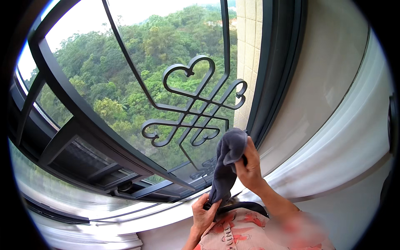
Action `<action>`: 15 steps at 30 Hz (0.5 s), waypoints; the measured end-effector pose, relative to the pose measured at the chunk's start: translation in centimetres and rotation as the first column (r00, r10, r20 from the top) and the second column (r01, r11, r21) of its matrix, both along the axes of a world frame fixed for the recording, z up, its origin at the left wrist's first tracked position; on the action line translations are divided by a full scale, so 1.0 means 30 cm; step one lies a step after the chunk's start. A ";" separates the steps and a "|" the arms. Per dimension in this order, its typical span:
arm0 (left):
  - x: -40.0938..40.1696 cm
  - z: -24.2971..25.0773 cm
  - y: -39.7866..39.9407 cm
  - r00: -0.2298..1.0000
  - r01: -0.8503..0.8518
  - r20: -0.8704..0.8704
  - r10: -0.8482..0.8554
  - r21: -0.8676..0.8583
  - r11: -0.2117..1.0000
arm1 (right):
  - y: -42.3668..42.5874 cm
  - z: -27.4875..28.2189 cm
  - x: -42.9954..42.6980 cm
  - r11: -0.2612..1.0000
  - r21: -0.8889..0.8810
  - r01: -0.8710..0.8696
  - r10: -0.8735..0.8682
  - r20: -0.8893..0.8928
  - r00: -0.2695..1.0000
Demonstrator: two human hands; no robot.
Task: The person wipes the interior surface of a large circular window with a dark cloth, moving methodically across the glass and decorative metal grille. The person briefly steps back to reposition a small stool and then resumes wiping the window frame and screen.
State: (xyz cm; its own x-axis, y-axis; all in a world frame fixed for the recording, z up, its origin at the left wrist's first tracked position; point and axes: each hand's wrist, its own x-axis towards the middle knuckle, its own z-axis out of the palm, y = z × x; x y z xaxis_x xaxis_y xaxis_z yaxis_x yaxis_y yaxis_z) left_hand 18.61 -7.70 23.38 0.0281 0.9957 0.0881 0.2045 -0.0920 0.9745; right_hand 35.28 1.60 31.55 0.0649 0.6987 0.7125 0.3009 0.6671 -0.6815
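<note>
A dark grey plush cloth (224, 170) hangs bunched between my two hands in front of the window. Near the right side of the dark window frame (278, 62), my right hand (251, 170) grips the cloth's upper end. My left hand (204, 211) pinches its lower end, close to my body. Behind the cloth stands a grey metal window grille (204, 104) with heart-shaped scrolls and crossing bars. The cloth hides part of the grille's lower right; whether it touches the frame, I cannot tell.
On the left, a dark-framed window sash (103, 131) stands swung at an angle. A pale window sill (162, 215) runs below. White curtains hang at the right (331, 159) and lower left (93, 239). Trees (109, 81) and a tiled outer wall (248, 47) show outside.
</note>
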 end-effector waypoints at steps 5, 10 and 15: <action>-0.004 0.024 0.006 0.999 -0.011 0.041 0.012 -0.024 1.000 | 0.045 0.067 -0.035 0.961 0.217 0.174 -0.260 0.485 0.835; -0.011 0.028 0.014 1.000 -0.020 -0.016 0.020 0.011 1.000 | 0.051 0.035 -0.069 0.928 0.245 0.282 -0.373 0.554 0.744; -0.020 0.009 0.009 0.998 -0.033 -0.044 0.033 0.001 0.999 | 0.025 0.026 -0.115 0.992 -0.011 0.128 -0.122 0.222 0.967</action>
